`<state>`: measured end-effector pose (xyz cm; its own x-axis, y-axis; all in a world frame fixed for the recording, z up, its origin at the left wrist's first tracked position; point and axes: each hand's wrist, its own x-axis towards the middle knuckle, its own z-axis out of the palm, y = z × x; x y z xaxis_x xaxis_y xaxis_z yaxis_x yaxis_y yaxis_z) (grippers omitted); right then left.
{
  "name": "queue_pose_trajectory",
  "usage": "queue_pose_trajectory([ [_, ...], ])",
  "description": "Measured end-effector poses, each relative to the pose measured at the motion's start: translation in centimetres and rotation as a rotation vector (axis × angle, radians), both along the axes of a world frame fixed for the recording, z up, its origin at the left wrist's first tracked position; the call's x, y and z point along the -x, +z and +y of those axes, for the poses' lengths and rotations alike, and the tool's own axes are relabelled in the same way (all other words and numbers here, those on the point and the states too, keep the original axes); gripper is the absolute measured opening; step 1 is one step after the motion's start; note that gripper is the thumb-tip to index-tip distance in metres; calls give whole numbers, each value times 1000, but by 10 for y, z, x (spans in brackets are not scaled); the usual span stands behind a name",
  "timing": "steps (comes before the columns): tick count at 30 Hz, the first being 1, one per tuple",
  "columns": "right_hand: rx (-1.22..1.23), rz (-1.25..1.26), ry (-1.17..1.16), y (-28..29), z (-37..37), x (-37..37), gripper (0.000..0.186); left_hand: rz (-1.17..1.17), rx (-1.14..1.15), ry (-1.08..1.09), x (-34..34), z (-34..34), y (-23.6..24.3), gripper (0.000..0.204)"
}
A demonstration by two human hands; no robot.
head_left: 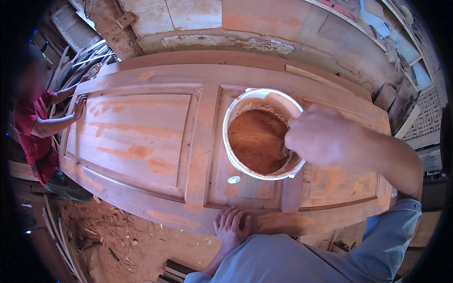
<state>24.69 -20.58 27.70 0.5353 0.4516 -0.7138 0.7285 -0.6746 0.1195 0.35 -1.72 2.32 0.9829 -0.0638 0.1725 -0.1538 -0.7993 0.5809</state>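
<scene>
Head view: midway along the door (pixel 198 141), the bucket (pixel 226 144) seems heavy and stiff, its paste (pixel 257 139) soft; its rim (pixel 264 177) suits gripping. The right hand (pixel 316 134) curls there, hold unclear; the left hand (pixel 232 227) lies loosely spread on the door's near edge.

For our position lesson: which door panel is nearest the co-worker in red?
The left panel; the co-worker's hand rests by its outer edge, while the middle panel and right panel lie farther off.

Woodworking shop — panelled door (pixel 198 141), timber (pixel 22 170).
</scene>
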Motion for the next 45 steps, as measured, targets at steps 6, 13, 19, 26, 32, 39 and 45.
queue_pose_trajectory([
  [6, -410, 429, -424, 5, -56, -47, 25, -15, -2, -9, -1, -2, -3, 26],
  [13, -697, 565, -815, -14, -89, -32, 38, -27, -10, -18, 0, -1, -3, 25],
  [19, -978, 386, -638, -20, -104, 1, 29, -48, -16, -5, 2, 0, -4, 23],
  [26, -1411, 283, -822, -34, -173, 54, 23, -77, -27, 23, 2, -4, -10, 18],
  [32, -915, -471, -821, -49, -291, 73, 26, -70, -34, 21, -1, -9, -5, 19],
  [39, -191, -962, -428, -106, -341, 51, 25, -18, -33, 55, 0, -10, -10, 31],
  [45, -118, -879, -164, -139, -324, -19, 33, -84, -59, 154, 1, -13, -10, 43],
])
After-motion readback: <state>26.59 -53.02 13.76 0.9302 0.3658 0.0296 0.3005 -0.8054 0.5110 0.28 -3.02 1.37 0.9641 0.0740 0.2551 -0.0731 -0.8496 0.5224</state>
